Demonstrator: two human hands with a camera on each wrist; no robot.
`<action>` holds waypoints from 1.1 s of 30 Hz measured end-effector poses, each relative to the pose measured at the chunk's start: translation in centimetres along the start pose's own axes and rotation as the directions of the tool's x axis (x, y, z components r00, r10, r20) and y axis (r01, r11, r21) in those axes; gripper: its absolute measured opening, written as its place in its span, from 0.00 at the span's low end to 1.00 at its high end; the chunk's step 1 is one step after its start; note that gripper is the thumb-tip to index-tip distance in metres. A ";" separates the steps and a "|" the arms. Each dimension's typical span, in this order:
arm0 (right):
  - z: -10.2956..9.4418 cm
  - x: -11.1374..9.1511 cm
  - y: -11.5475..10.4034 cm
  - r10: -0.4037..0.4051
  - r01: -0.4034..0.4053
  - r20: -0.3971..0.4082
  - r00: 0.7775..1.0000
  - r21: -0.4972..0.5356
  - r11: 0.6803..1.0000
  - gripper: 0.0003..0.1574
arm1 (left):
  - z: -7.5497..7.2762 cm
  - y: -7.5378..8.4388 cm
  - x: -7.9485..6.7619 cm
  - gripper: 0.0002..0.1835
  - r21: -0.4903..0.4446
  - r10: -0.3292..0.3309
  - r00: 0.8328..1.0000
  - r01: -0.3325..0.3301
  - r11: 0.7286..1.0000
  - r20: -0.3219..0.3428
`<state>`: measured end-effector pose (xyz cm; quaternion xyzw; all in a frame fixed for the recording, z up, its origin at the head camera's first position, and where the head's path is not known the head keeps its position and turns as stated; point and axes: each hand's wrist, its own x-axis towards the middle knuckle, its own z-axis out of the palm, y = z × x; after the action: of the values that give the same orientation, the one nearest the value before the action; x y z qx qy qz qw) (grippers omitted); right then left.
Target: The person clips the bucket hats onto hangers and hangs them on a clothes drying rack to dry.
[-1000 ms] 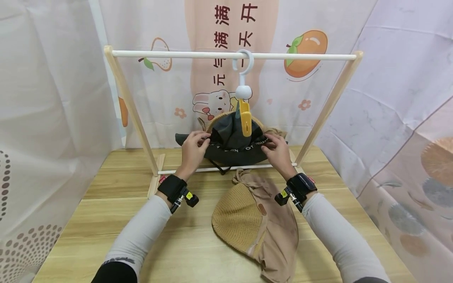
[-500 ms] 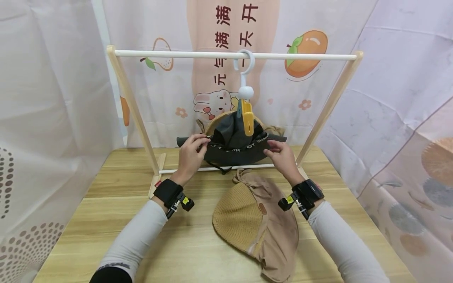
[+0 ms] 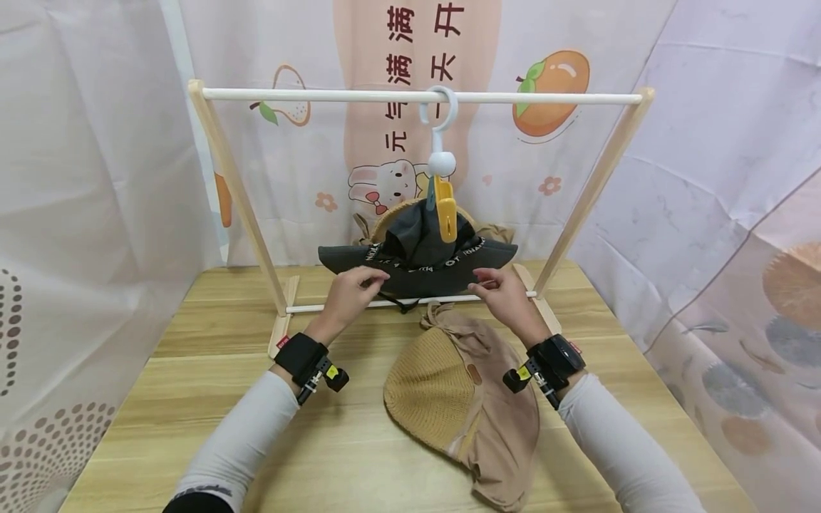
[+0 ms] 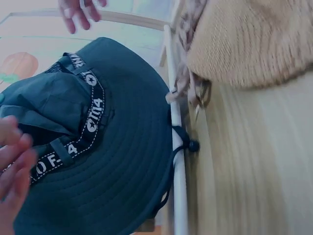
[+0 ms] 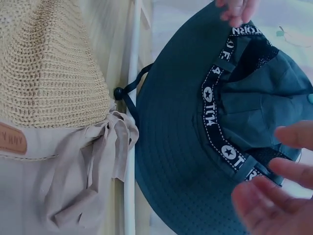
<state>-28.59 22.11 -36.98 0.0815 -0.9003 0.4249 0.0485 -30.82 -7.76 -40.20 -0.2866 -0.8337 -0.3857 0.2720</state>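
A dark bucket hat (image 3: 417, 281) with a lettered band hangs from a yellow clothes clip (image 3: 446, 210) on a white hook (image 3: 442, 110). My left hand (image 3: 353, 293) hovers just in front of the left half of the brim, fingers loosely bent and nothing in them. On the other side, my right hand (image 3: 507, 296) is held near the right half of the brim, also holding nothing. In the right wrist view its fingers (image 5: 293, 174) are spread. The hat's dark cord (image 4: 180, 147) dangles at the lower white bar.
The hook hangs on the top rod (image 3: 321, 95) of a wooden rack. A straw-and-cloth sun hat (image 3: 432, 392) lies on the wooden table (image 3: 333, 442) between my forearms. Behind the dark hat, another straw hat's edge (image 3: 385, 221) shows against the printed curtain (image 3: 282, 199).
Both hands have let go of the dark hat's brim and drawn back toward me, right hand first. The brim now spreads out freely on both sides. The sun hat on the table stays put.
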 end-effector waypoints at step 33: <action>2.0 -4.5 -0.4 -0.048 0.050 0.050 0.998 -0.044 0.998 0.20 | 1.7 -0.9 -2.9 0.16 -0.073 -0.030 0.966 0.050 0.996 0.255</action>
<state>-24.17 20.81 -38.64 0.1130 -0.9083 0.4008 0.0386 -29.85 -7.65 -43.61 -0.3271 -0.8515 -0.3838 0.1438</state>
